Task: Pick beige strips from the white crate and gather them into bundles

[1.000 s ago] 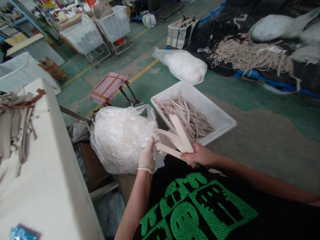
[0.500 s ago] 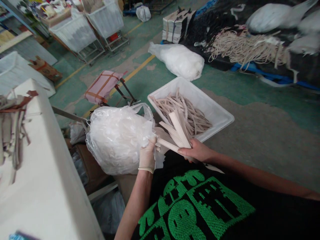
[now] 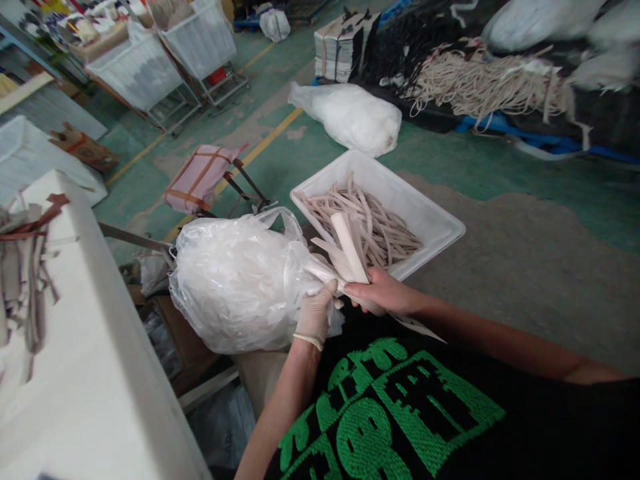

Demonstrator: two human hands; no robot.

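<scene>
We note a black top (image 3: pixel 545 417) bearing textured green block figures (image 3: pixel 365 437); a thin, pale glove (image 3: pixel 313 321) with rolled cuff (image 3: pixel 309 341) on the left hand (image 3: pixel 317 313); and bare forearms (image 3: pixel 470 320).

To our left we have a white, smooth-topped table (image 3: pixel 80 347) with narrow beige and brown strips (image 3: pixel 33 300) on it. Right of that table is a bulging clear plastic bag (image 3: pixel 230 287), with a pink-topped, dark-legged stool (image 3: pixel 200 177) behind it. Our gloved left hand (image 3: pixel 316 312) is at the bag's right end; just right of it is our right hand (image 3: pixel 385 291), with flat beige bands (image 3: pixel 347 247) in it. Before us, beyond the hands, we see a white rectangular plastic tub (image 3: pixel 433 227) with beige lengths (image 3: pixel 385 230) inside. Behind the tub lies a filled white plastic sack (image 3: pixel 357 117); right of that sack, looped beige cords (image 3: pixel 493 83) lie heaped.
</scene>
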